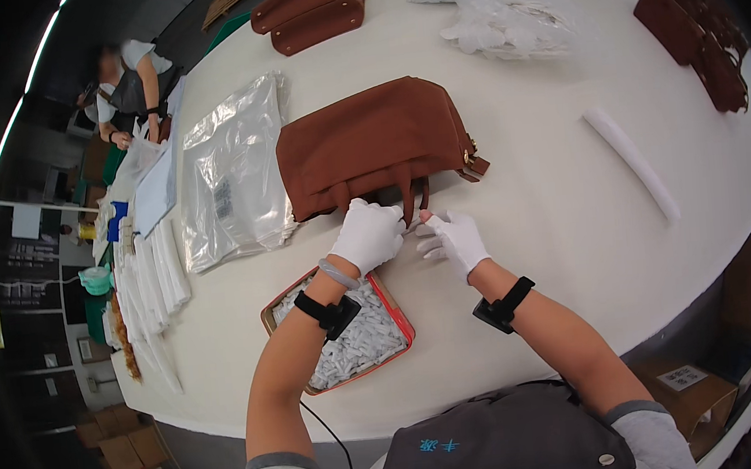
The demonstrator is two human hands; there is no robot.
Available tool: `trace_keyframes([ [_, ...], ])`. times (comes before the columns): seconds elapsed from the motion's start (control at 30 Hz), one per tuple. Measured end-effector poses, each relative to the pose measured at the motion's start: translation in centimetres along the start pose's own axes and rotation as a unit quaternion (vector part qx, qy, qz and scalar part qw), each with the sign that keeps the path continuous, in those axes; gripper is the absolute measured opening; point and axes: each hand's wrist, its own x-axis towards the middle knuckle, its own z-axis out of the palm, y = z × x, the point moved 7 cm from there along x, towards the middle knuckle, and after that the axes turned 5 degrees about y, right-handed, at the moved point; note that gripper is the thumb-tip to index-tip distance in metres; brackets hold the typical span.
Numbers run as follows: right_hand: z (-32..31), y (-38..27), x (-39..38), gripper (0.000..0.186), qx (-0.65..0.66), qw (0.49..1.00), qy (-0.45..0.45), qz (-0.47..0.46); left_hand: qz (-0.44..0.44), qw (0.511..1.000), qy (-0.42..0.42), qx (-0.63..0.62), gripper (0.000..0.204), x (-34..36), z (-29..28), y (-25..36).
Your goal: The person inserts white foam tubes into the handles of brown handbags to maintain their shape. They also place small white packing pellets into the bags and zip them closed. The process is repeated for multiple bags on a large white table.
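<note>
A brown handbag (368,138) lies on its side on the white table in front of me, its handles pointing toward me. My left hand (367,237), in a white glove, is closed at the handle (405,195), with the fingertips partly hidden. Just right of the handles is my right hand (454,242), also gloved, its fingers apart and its thumb tip bare. Nothing shows in it. Below my left wrist sits a red-rimmed tray (407,327) full of small white pieces (357,342). A brown tag (476,168) hangs at the bag's right end.
Clear plastic bags (234,171) lie stacked left of the handbag. More brown bags (314,14) stand at the far edge and right. A plastic bag of white items (504,21) and a white roll (630,166) are on the table. A co-worker (130,86) stands far left.
</note>
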Motion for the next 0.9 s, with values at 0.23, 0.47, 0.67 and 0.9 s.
trace_keyframes([
  [0.23,2.5,-3.0,-1.3,0.06,0.047,0.997,-0.036,-0.058,-0.009,0.977,0.04,-0.208,0.017,-1.0,-4.2,-0.7],
  [0.47,4.4,-4.0,-0.5,0.043,0.121,0.988,-0.057,-0.072,0.017,0.988,0.129,-0.079,0.019,-3.3,-6.3,-0.6],
  [0.67,5.3,-4.7,-0.6,0.022,0.124,0.987,-0.062,-0.075,0.021,0.968,0.154,-0.198,0.018,-4.5,-7.5,-3.2],
  [0.9,5.5,-5.1,-0.3,0.028,0.148,0.983,-0.087,-0.069,0.045,0.961,0.269,-0.055,0.033,-5.3,-9.7,-0.3],
])
